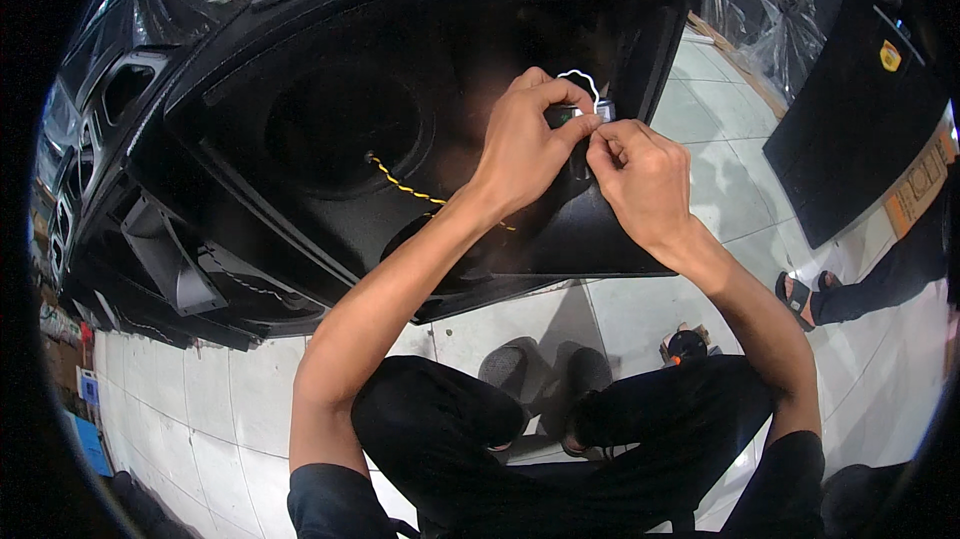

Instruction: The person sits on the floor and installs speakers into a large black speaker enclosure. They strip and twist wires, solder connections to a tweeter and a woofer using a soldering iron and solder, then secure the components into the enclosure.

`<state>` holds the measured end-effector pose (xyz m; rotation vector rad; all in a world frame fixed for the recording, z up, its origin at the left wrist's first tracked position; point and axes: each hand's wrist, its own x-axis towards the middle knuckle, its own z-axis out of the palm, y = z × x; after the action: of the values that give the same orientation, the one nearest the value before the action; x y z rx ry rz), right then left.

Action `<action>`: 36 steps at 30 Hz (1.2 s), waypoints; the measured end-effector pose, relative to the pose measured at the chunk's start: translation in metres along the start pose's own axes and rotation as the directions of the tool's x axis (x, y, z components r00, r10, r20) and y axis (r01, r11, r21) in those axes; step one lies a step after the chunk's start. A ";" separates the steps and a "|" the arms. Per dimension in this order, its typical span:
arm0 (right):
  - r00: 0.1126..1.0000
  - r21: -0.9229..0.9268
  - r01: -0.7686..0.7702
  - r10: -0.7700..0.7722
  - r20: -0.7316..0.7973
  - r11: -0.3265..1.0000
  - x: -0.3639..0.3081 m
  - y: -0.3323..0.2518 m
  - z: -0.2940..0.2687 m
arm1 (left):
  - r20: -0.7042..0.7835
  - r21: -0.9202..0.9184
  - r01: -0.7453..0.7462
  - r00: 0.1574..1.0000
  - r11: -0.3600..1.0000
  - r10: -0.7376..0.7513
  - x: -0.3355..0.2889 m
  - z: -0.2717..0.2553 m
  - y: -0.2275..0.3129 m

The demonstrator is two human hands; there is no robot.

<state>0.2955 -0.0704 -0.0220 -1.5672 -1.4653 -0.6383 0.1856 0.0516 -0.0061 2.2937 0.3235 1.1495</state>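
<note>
One white wire (578, 72) loops near the right edge of the black cabinet (625, 229), pinched by the left hand (532, 137); the right hand (645, 177) pinches alongside, on what is unclear. A yellow-black twisted wire (402, 188) lies farther left.

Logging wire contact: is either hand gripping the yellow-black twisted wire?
No, the left hand and right hand meet at the white wire, apart from the yellow-black wire.

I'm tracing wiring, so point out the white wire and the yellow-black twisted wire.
White wire (579, 72): head view, top of its loop.
Yellow-black twisted wire (402, 186): head view, middle of its longer visible stretch.
</note>
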 end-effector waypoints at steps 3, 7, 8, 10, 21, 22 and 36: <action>1.000 -0.001 -0.028 0.028 0.014 1.000 -0.001 -0.003 -0.001 | -0.002 -0.016 -0.019 1.000 1.000 0.019 0.001 0.002 -0.003; 0.996 -0.060 0.051 -0.046 0.078 0.997 0.000 -0.009 -0.001 | 0.050 -0.071 0.065 0.997 0.995 -0.061 0.004 -0.002 0.000; 0.991 -0.080 0.100 -0.093 0.092 0.992 0.000 -0.011 0.000 | 0.054 -0.063 0.067 0.996 0.996 -0.064 0.004 -0.003 -0.001; 0.978 -0.130 0.141 -0.117 0.175 0.981 0.000 -0.013 -0.004 | 0.069 -0.049 0.068 0.996 0.996 -0.064 0.005 -0.004 -0.001; 0.616 0.404 -0.787 0.552 0.562 0.467 0.009 0.001 -0.023 | 0.122 -0.091 0.124 0.986 0.988 -0.112 0.009 -0.008 -0.005; 0.591 0.452 -0.806 0.547 0.593 0.382 0.008 0.003 -0.021 | 0.123 -0.099 0.123 0.986 0.987 -0.111 0.009 -0.008 -0.005; 0.721 0.507 -0.693 0.489 0.491 0.512 -0.002 0.013 -0.004 | 0.090 -0.082 0.110 0.991 0.990 -0.103 0.009 -0.005 -0.004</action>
<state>0.3089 -0.0732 -0.0249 -1.4503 -1.0235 0.5321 0.1870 0.0609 -0.0002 2.2139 0.3521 0.9905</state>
